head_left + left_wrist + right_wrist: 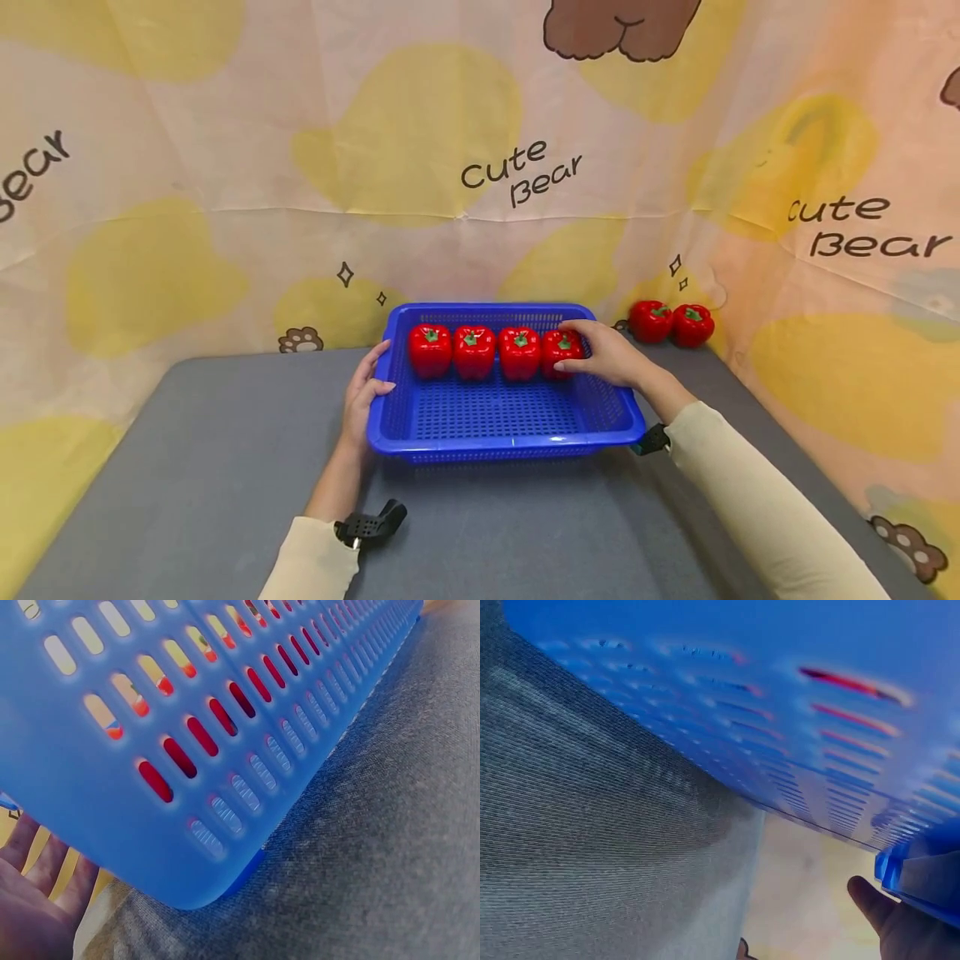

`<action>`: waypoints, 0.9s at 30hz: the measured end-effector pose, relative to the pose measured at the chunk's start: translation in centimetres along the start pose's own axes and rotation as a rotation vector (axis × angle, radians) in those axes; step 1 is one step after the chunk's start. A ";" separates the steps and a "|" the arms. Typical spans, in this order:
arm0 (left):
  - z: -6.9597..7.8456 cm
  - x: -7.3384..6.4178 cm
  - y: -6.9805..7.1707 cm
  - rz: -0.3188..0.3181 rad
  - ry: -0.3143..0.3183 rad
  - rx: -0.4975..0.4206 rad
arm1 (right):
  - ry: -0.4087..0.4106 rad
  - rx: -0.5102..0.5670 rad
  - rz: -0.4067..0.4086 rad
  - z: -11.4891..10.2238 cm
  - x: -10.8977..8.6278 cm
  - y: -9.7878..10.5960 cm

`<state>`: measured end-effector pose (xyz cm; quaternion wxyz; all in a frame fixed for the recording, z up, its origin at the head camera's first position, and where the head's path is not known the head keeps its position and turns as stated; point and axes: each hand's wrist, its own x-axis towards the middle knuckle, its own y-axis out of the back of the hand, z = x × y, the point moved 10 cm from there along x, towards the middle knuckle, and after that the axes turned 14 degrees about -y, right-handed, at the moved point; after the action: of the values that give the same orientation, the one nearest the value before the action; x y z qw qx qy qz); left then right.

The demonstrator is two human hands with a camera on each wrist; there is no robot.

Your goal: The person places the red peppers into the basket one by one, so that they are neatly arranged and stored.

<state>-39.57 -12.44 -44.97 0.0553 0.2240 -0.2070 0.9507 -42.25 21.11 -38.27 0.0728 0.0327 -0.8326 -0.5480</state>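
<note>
In the head view a blue plastic basket (495,442) with slotted walls is at the middle of the grey table. My left hand (360,400) grips its left rim, thumb over the edge. Three red bell peppers (474,353) with green stems stand in a row along the basket's far side. At the right end of that row, my right hand (611,354) holds another red bell pepper (557,343) between thumb and fingers, partly covering it. Through the slots in the left wrist view, red pepper skin (180,756) shows.
Two more red bell peppers (651,322) sit at the table's far right corner, beyond the basket. A printed cloth (420,250) hangs behind and along the sides of the grey table (247,467). Black straps (367,525) with cameras are on the wrists.
</note>
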 end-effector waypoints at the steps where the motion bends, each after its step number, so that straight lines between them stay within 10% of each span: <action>1: -0.1 -0.1 0.0 0.001 0.004 -0.003 | -0.008 0.018 -0.001 0.2 0.0 0.0; 16: -0.3 -0.2 0.3 -0.005 0.012 0.019 | -0.122 0.142 0.106 6.6 -0.4 4.8; 27: 0.2 -0.2 0.2 -0.016 0.001 0.022 | -0.378 0.100 0.197 13.5 1.2 7.7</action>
<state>-39.32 -12.66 -45.01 0.0608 0.2257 -0.1948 0.9526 -45.37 36.29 -36.37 -0.0331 -0.1486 -0.8567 -0.4929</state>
